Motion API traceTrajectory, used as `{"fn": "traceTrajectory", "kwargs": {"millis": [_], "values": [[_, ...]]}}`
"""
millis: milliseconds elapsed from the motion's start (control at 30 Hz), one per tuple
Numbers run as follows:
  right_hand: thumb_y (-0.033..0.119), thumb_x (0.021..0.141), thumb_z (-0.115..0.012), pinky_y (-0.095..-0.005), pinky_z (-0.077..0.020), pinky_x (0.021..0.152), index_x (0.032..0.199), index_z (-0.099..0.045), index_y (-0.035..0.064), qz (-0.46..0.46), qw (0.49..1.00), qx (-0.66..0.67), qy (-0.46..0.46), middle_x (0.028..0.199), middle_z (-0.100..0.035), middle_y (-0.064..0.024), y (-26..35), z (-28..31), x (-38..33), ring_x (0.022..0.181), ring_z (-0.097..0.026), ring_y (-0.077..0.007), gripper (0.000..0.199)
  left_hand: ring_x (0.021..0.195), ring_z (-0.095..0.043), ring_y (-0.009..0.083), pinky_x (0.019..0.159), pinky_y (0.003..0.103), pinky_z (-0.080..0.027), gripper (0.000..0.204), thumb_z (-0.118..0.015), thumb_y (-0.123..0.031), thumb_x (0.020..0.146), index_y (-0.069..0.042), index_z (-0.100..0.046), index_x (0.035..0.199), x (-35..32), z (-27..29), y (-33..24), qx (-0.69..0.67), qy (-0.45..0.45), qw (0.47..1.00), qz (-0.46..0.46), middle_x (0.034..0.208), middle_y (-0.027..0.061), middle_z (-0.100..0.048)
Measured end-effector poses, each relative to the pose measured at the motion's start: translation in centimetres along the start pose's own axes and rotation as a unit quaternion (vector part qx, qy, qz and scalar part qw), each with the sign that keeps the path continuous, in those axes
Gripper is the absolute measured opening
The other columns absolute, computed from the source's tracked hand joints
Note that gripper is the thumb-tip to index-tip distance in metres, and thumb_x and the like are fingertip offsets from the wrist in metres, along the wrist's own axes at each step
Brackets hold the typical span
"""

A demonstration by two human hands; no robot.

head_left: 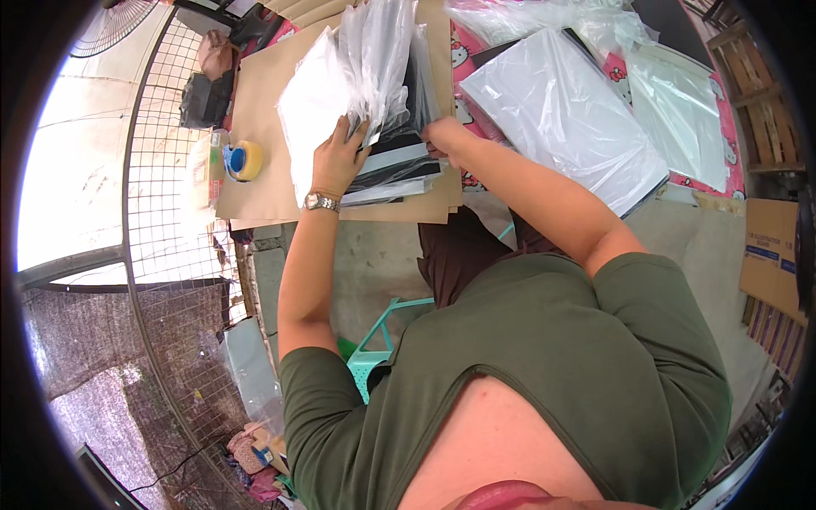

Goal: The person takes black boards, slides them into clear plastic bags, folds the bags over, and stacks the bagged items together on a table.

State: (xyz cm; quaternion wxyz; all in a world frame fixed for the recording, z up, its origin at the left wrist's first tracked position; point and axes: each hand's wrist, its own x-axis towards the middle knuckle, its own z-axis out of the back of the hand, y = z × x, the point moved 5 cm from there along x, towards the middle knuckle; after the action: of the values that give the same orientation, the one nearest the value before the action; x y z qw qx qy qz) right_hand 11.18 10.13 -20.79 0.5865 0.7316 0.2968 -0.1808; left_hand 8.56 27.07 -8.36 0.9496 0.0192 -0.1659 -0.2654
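A stack of black and white boards [398,170] in clear plastic lies on brown cardboard, its layers fanned out at the near edge. Over its left part spreads a white sheet in clear plastic [310,106], with crumpled clear plastic [374,51] bunched toward the far side. My left hand [340,157], a watch at its wrist, rests on the white sheet with fingers stretched out. At the stack's right edge my right hand [446,142] has its fingers curled in, closed on the edge of the boards; its fingertips are partly hidden.
Brown cardboard [255,110] covers the table's left side, with a yellow tape roll [246,161] at its edge. To the right, a plastic-wrapped white board pile [561,110] lies on a pink patterned cloth [731,157]. A turquoise stool [361,365] stands below. Wire mesh [174,170] borders the left.
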Motion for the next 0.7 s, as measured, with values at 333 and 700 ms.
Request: {"fn": "traceTrajectory", "kwargs": {"millis": [333, 700], "values": [[0.007, 0.077, -0.049, -0.0431, -0.0432, 0.077, 0.091, -0.059, -0.0051, -0.037, 0.998, -0.035, -0.029, 0.094, -0.060, -0.0177, 2.6, -1.1, 0.3, 0.094, -0.057, -0.0303, 0.022, 0.106, -0.057, 0.0291, 0.073, 0.035, -0.053, 0.049, -0.069, -0.023, 0.071, -0.020, -0.056, 0.118, 0.1, -0.8, -0.8, -0.004, 0.035, 0.999, -0.006, 0.120, 0.0153, -0.051], [0.006, 0.077, -0.049, -0.0349, -0.0452, 0.065, 0.087, -0.059, -0.0011, -0.005, 0.998, 0.070, -0.002, 0.085, -0.056, -0.0123, 2.1, 0.0, -0.1, 0.072, -0.053, -0.0242, 0.016, 0.106, -0.057, 0.0285, 0.074, 0.035, -0.053, 0.054, -0.072, -0.018, 0.065, -0.021, -0.057, 0.117, 0.5, -0.8, -1.4, 0.007, 0.020, 1.000, -0.007, 0.119, 0.0127, -0.052]]}}
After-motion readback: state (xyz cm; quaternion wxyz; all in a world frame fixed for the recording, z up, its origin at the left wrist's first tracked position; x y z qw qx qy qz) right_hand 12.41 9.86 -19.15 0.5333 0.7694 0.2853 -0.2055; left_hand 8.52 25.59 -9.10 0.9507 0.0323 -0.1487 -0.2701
